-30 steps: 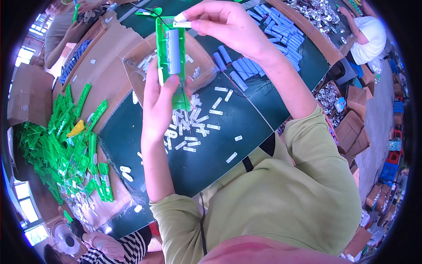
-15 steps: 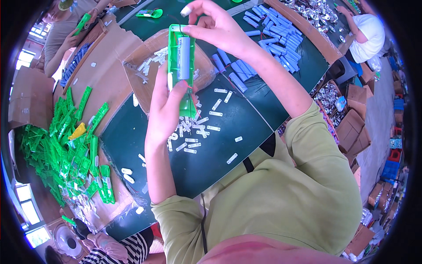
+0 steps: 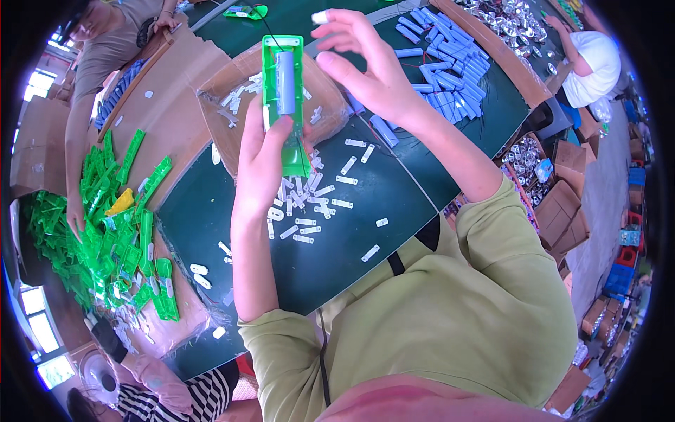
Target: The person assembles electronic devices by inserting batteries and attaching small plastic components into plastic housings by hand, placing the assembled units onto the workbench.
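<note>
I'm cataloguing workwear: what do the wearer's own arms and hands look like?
The left sleeve and right sleeve are yellowish green, ending near the elbows. The left hand and right hand wear no gloves, and no watch or bracelet shows. A small white covering, perhaps tape, caps one right fingertip.

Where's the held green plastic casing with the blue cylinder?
In the head view, upper centre-left, the left hand holds the casing, seen against the brown cardboard box.

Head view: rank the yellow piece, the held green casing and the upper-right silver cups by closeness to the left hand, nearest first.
1. Green casing: in the left hand.
2. Yellow piece: left, among green parts.
3. Silver cups: upper right, beyond blue cylinders.
</note>
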`<state>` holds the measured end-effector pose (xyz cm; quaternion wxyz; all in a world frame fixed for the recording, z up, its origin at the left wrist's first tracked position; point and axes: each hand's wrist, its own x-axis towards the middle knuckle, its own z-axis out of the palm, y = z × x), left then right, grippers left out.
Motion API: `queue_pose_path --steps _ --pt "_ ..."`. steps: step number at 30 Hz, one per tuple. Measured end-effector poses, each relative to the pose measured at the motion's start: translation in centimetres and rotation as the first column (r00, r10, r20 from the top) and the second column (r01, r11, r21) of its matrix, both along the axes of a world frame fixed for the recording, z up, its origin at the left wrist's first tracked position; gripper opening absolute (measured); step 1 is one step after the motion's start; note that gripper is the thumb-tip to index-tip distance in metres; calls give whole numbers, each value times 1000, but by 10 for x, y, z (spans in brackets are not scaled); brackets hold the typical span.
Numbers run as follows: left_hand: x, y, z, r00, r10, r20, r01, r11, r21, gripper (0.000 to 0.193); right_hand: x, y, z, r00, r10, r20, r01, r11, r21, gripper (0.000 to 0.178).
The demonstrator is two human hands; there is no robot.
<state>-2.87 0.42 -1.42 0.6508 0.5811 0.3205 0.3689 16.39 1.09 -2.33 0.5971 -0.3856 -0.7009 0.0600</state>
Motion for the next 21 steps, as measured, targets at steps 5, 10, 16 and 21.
queue_pose_path --steps 5,10,16,21 --pt "8 -1 -9 1000 27 -7 -27 1000 4 46 -24 9 -10 847 327 -418 -463 840 -282 54" --pt "7 3 -22 992 124 7 -124 990 74 46 -40 21 -18 771 254 -584 -475 840 -261 49" --pt "-31 22 -16 950 257 -176 -217 951 218 61 7 108 7 835 83 -544 -464 638 -614 37" --pt "-144 48 -19 495 680 -541 -382 729 567 46 142 255 -54 983 -8 -184 -128 690 -712 54"
